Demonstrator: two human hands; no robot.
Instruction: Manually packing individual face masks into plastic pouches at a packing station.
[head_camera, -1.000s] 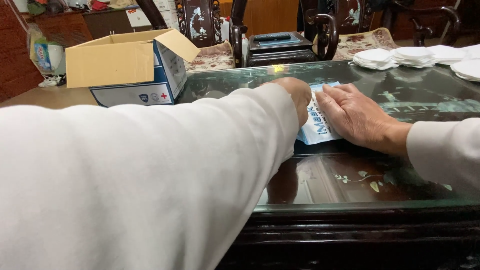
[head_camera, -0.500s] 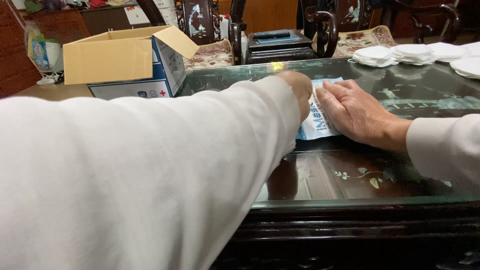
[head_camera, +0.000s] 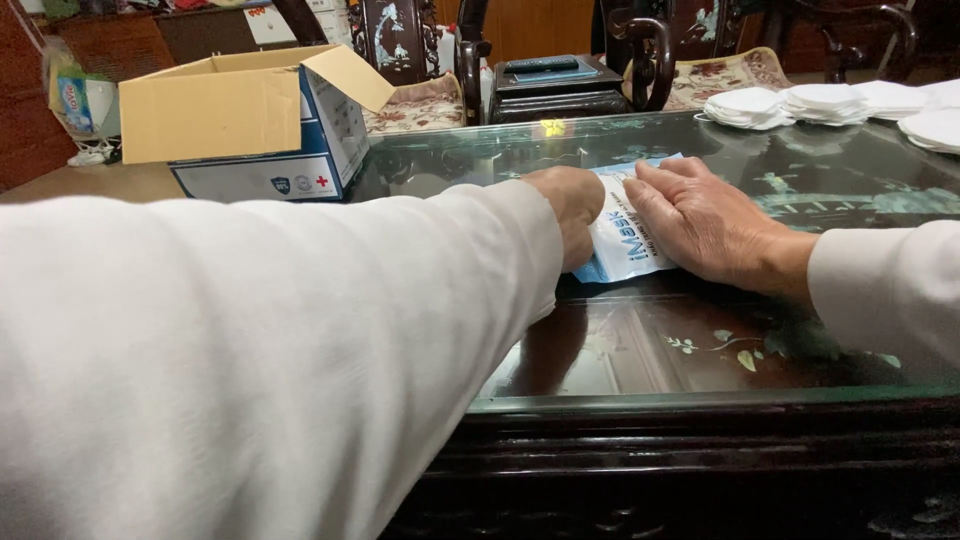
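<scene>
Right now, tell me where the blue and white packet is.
In the head view the blue and white packet lies flat on the glass-topped table, centre, pressed between the left hand and right hand.

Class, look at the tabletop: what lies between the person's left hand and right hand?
In the head view, a flat white and blue packet lies on the glass table between the left hand and right hand; both hands press on it.

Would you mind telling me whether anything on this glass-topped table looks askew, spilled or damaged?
Nothing stands out. Both hands, left hand and right hand, press a blue-and-white packet flat on the glass table. The open cardboard box and white stacks sit tidy.
</scene>
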